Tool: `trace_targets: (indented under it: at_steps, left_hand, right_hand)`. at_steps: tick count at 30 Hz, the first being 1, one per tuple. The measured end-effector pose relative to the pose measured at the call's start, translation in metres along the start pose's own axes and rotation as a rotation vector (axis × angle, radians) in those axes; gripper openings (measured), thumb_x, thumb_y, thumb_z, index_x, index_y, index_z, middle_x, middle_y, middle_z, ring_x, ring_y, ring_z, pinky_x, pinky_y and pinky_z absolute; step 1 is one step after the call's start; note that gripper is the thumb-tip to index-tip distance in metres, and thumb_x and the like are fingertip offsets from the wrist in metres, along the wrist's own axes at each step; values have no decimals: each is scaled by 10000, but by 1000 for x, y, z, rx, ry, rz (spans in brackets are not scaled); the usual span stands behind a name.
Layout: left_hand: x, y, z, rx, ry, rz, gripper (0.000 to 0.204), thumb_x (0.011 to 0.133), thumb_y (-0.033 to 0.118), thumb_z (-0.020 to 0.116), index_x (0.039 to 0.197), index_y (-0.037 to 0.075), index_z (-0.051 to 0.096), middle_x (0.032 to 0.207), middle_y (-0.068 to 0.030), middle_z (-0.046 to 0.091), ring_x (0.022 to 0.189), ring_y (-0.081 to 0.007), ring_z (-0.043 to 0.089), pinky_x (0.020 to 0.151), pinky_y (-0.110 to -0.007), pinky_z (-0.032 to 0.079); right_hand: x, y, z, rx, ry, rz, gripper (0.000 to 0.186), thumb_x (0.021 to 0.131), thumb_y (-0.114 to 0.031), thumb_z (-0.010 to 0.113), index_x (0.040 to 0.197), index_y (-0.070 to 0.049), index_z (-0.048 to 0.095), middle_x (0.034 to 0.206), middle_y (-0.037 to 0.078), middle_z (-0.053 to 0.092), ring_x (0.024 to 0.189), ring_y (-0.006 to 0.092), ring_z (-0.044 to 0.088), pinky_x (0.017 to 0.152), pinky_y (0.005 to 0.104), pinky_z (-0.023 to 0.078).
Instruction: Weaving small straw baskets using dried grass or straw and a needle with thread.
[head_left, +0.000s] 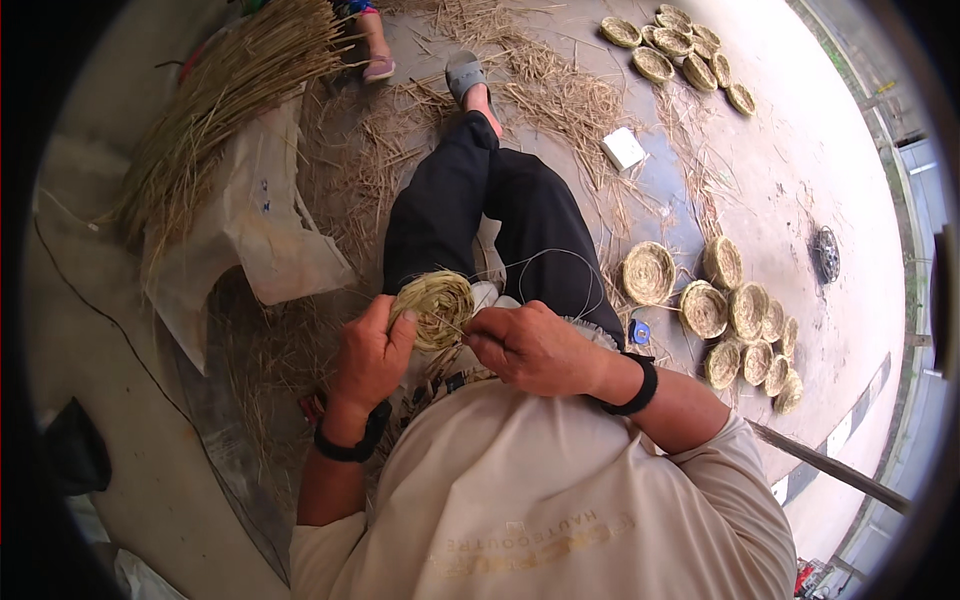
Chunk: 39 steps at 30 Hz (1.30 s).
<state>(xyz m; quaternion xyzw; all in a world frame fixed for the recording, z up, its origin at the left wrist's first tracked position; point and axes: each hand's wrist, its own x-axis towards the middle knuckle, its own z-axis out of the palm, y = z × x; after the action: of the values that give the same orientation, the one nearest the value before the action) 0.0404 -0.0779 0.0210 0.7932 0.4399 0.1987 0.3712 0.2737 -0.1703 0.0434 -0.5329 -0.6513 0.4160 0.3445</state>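
A small round straw coil basket (pixel 435 306) is held over my lap. My left hand (pixel 375 350) grips its left side, thumb pressed on the rim. My right hand (pixel 520 350) is closed in a pinch at the basket's lower right, on a thin pale cord (pixel 601 289) that loops out over my right thigh; whether a needle is also between the fingers is too small to tell. My dark trousers (pixel 540 210) are beneath, with pale cloth on the lap.
Finished straw baskets (pixel 650 271) stand in groups at right and upper right (pixel 652 62). A straw bundle (pixel 230 90) lies on a sheet-covered support (pixel 250 210) at left, near another person's leg (pixel 374 40). Loose straw, a white box (pixel 623 148), blue object (pixel 639 331) and cable are on the floor.
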Motion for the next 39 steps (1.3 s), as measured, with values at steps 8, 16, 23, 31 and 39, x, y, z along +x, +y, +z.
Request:
trace_targets:
  at_steps: [8, 16, 23, 31, 39]
  left_hand:
    - [-2, 3, 5, 20, -22, 48, 207, 1016, 198, 615, 970, -1, 581, 795, -265, 652, 779, -499, 666, 645, -502, 522]
    - [-11, 27, 13, 319, 20, 152, 193, 958, 189, 688, 1007, 28, 594, 863, -215, 678, 772, -459, 685, 635, -527, 553]
    - [-5, 7, 17, 356, 79, 233, 204, 940, 198, 701, 1028, 43, 601, 867, -175, 686, 741, -427, 693, 614, -511, 559]
    - [3, 16, 12, 440, -16, 396, 209, 922, 209, 710, 1038, 66, 612, 818, -120, 667, 676, -355, 702, 573, -468, 569]
    - [9, 31, 20, 495, -123, 571, 204, 855, 201, 748, 928, 70, 610, 756, -97, 623, 629, -302, 689, 542, -424, 555]
  right_hand:
    - [-2, 1, 2, 9, -35, 47, 177, 955, -173, 612, 965, -18, 696, 744, 214, 684, 718, 433, 688, 696, 511, 558]
    - [9, 6, 24, -143, 57, 37, 153, 965, -180, 626, 944, -30, 649, 766, 218, 686, 726, 440, 689, 654, 529, 549]
    - [0, 9, 11, -128, -60, 75, 188, 954, -189, 612, 874, -21, 635, 754, 222, 680, 723, 460, 683, 653, 554, 548]
    - [7, 5, 1, -267, -19, 1, 192, 967, -227, 669, 1011, -47, 719, 797, 156, 697, 751, 374, 704, 690, 474, 558]
    - [48, 15, -14, -410, -84, 25, 159, 957, -198, 682, 958, -42, 712, 856, 154, 693, 847, 388, 698, 738, 473, 556]
